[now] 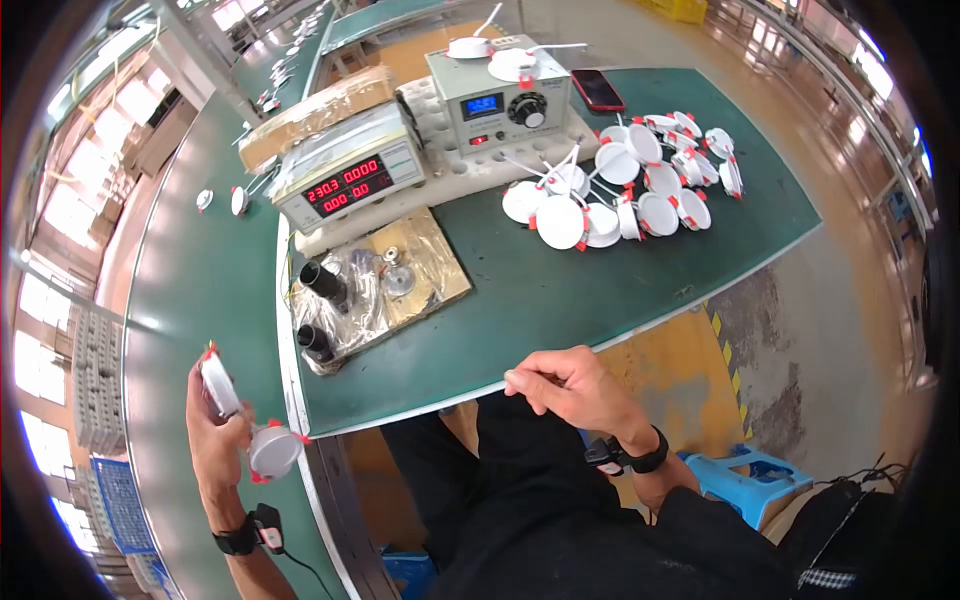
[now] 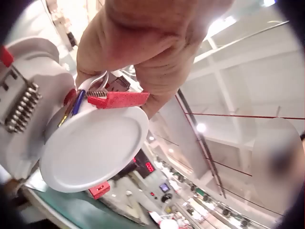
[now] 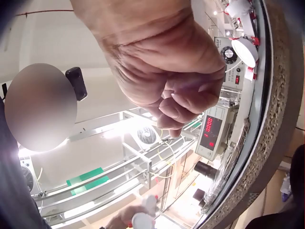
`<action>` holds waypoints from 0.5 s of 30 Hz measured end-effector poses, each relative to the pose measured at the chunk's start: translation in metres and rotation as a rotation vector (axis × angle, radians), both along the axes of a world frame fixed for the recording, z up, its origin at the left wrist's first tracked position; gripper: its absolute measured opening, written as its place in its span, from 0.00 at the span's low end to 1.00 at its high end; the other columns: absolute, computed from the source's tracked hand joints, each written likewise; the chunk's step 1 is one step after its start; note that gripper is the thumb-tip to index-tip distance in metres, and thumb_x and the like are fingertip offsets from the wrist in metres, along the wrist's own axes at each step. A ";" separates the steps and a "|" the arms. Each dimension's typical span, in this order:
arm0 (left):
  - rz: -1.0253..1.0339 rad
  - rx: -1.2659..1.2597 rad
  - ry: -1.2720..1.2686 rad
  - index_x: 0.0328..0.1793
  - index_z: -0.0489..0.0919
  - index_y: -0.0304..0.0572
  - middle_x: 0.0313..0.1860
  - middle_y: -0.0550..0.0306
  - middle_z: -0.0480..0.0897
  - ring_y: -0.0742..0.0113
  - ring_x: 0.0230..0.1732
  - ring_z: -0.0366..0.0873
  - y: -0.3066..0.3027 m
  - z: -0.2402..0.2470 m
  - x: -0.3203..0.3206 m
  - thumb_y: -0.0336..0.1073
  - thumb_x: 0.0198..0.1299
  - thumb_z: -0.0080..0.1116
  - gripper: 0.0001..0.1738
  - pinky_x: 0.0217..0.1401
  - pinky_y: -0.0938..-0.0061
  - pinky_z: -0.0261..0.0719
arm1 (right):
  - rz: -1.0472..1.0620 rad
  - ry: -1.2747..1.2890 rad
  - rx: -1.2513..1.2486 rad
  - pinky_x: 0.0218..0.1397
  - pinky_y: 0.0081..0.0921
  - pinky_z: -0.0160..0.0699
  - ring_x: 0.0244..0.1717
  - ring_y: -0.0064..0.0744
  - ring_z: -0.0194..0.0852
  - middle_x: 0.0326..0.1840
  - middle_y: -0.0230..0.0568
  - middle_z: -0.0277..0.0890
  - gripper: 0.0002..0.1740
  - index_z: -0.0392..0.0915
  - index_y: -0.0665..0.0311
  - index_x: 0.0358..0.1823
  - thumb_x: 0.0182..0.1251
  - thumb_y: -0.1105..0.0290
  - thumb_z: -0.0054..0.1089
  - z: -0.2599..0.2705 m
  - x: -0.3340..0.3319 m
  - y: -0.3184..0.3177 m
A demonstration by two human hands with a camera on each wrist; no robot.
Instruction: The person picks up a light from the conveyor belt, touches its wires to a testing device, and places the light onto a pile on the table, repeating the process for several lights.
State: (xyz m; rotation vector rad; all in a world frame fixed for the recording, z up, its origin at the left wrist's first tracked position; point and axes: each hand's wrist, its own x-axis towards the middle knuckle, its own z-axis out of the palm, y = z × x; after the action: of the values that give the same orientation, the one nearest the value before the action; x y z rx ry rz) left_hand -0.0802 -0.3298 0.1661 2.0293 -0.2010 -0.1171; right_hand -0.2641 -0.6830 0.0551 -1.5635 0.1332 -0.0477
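On the left, my left hand (image 1: 213, 455) grips two round white downlights with red-tipped spring clips. One downlight (image 1: 220, 386) stands edge-on between fingers and thumb; the other downlight (image 1: 273, 453) hangs beside the thumb, over the bench edge. Close up in the left wrist view, the white face of a downlight (image 2: 95, 150) shows, with a coiled spring clip and thin wires at its back under the fingers. My right hand (image 1: 580, 390) is above the front edge of the green bench, fingers loosely curled, with nothing visible in it.
A meter with red digits (image 1: 345, 187) and a grey dial box (image 1: 505, 105) stand at the back. Black cylinders rise from a film-covered board (image 1: 430, 265). Many downlights (image 1: 657, 212) lie heaped at right, near a phone (image 1: 598, 90). A blue stool (image 1: 745, 480) stands below.
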 end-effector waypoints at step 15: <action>-0.892 0.230 -0.740 0.78 0.64 0.41 0.61 0.33 0.77 0.32 0.56 0.78 -0.438 -0.064 0.044 0.21 0.49 0.57 0.44 0.59 0.52 0.79 | -0.309 0.079 -0.010 0.26 0.18 0.61 0.23 0.12 0.63 0.20 0.27 0.71 0.17 0.85 0.71 0.41 0.79 0.62 0.59 -0.023 -0.060 -0.040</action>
State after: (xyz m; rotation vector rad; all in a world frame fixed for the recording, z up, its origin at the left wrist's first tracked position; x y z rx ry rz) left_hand -0.0360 -0.7678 0.1024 1.9770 -1.6068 0.0695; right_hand -0.3241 -0.7227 0.0319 -1.5434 0.4365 -0.2295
